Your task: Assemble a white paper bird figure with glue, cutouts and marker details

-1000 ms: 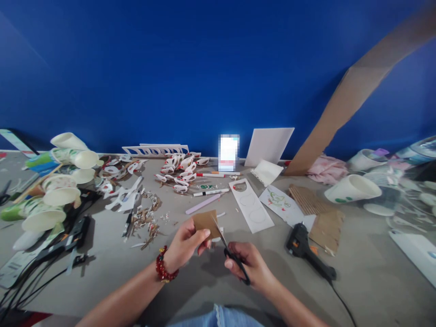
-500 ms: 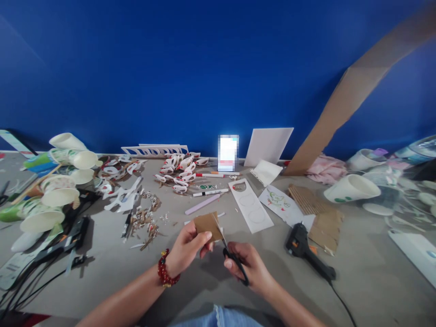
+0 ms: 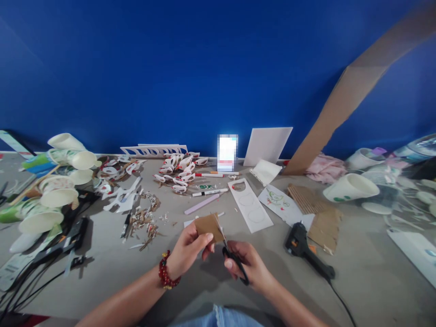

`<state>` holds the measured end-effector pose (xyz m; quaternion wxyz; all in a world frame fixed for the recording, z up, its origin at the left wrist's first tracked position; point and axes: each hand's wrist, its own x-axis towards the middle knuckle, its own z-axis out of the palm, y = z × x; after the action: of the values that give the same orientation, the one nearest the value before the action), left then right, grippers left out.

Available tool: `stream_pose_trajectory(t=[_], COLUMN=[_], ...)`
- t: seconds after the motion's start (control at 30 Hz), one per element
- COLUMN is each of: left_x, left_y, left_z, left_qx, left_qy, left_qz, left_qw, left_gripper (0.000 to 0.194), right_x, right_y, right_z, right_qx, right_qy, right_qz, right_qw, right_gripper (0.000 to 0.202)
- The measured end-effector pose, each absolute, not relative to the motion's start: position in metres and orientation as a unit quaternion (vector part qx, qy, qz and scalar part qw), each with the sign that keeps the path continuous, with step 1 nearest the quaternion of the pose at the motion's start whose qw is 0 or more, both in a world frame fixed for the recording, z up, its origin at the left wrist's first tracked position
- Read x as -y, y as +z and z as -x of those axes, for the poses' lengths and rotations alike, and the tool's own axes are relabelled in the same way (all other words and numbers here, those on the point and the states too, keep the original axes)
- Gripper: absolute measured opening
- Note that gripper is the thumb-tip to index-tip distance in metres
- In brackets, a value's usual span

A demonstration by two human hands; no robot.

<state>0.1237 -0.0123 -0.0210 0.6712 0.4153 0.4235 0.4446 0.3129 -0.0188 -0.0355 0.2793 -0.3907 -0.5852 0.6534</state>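
A small piece of brown cardboard (image 3: 206, 225) is pinched in my left hand (image 3: 191, 247), thumb on top. My right hand (image 3: 250, 268) is closed around the black handles of a pair of scissors (image 3: 235, 261). The scissor blades lie along the right edge of the cardboard, where a thin strip shows beside them. Beyond the hands lie a lilac stick (image 3: 202, 204), a white marker (image 3: 209, 192) and a white card strip (image 3: 252, 206) with a cut-out hole and drawn circles.
A black glue gun (image 3: 308, 254) with its cable lies to the right, beside cardboard scraps (image 3: 325, 229). Paper cups (image 3: 42, 218) lie on the left, near cardboard trimmings (image 3: 145, 222). Small red-and-white bird shapes (image 3: 182, 170) are heaped at the back, left of a lit screen (image 3: 227, 152).
The scissor blades have closed somewhat along the cardboard's right edge. Both hands have barely moved, and the view has shifted very slightly.
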Motion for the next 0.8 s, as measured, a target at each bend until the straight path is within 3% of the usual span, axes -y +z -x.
stream_pose_trajectory(t=[0.8], left_x=[0.0167], left_y=[-0.0194], left_z=[-0.1303], left_qx=[-0.415], left_qy=[0.454], left_qz=[-0.38], left_qw=[0.691], left_gripper=[0.031], right_x=[0.0201], right_y=[-0.0364], right_z=[-0.3133], right_qx=[0.596], right_qy=[0.63], right_qz=[0.401], right_qw=[0.294], right_gripper=[0.061])
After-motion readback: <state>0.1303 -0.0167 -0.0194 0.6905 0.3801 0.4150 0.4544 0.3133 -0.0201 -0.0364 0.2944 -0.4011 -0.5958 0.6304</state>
